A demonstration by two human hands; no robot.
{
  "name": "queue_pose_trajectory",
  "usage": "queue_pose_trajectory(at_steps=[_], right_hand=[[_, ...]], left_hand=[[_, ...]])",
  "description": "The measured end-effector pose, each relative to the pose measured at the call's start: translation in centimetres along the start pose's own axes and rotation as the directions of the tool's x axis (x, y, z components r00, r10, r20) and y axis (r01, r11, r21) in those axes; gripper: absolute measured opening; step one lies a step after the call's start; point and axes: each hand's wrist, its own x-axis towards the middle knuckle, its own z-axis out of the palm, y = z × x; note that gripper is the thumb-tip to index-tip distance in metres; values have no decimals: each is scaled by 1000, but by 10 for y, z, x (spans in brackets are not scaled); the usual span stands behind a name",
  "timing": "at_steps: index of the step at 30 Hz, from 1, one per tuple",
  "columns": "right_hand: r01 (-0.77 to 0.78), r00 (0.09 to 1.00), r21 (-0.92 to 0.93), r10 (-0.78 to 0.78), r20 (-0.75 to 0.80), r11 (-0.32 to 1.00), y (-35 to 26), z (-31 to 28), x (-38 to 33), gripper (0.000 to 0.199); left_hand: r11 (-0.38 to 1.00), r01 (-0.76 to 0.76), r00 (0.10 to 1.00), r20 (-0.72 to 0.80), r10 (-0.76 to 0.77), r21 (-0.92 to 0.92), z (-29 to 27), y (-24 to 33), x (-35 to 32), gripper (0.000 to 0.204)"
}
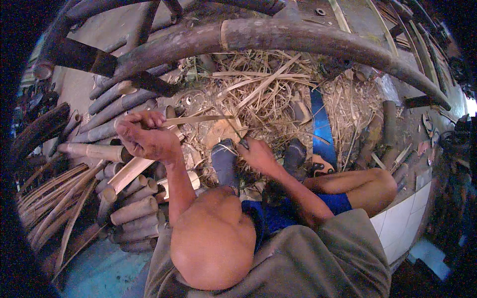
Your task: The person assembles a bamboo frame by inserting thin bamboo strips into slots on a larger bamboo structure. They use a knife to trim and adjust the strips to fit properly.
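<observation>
Left hand (pixel 144 136) is curled shut around one end of a thin pale bamboo strip (pixel 196 119), which runs flat out to the right, above the litter. Right hand (pixel 256 154) has its grip clamped on a dark-bladed knife (pixel 237 133), blade tip meeting the strip near its far end. Both hands sit just above the person's dark blue rubber boots (pixel 223 161). Underneath is a messy heap of straw-coloured bamboo shavings (pixel 258 89). A stack of cut grey-brown bamboo tubes (pixel 131 208) lies to the left, and a thick curved bamboo pole (pixel 298 37) arches across the top.
</observation>
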Motion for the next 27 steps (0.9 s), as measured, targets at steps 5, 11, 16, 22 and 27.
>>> queue_pose_trajectory(at_steps=[5,11,16,22,27], right_hand=[[246,969,105,-246,-14,963,-101,-25,-30,39],[207,976,-22,-208,-61,978,-78,2,-12,39],[44,999,-147,-48,-24,988,-1,31,12,41],[88,962,-158,-125,-243,984,81,28,14,47],[92,995,29,-93,23,995,-66,-22,-25,44]], left_hand=[[994,34,996,89,-25,-101,-8,0,-9,51],[998,25,999,-41,-27,-59,-5,-3,-7,53],[999,15,995,-96,-19,-39,-18,-1,6,54],[989,38,999,14,-37,-141,-4,-3,-5,53],[987,82,988,141,-62,-138,-11,9,-18,46]])
